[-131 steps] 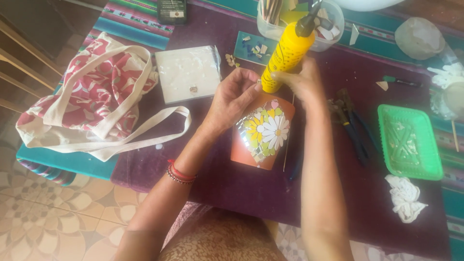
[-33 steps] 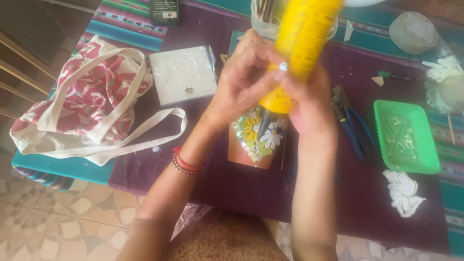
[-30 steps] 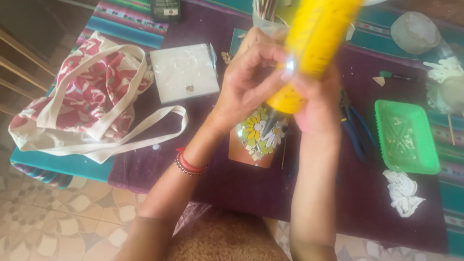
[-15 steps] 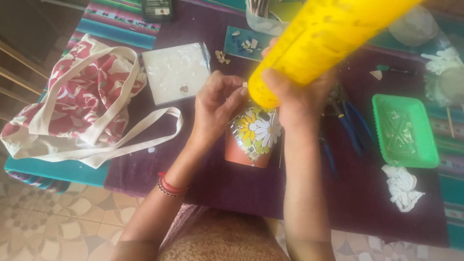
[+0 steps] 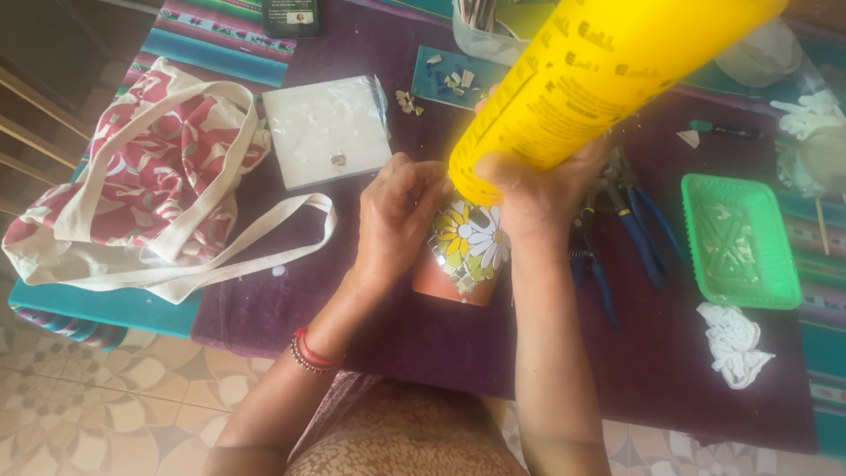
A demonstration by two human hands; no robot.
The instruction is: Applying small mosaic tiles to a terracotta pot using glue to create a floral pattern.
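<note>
Two flowers already tiled on the pot [image 5: 463, 256], which sits beneath both hands. Right hand [image 5: 538, 189] grips the yellow bottle [image 5: 582, 75]; left hand [image 5: 397, 216] pinches at the pot's rim. Bare clay remains below.

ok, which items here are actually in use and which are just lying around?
In use: yellow bottle in the right hand; left hand on the flower mosaic pot.
Lying about: fabric bag, white tile, blue pliers, green tray, crumpled white cloth.
</note>
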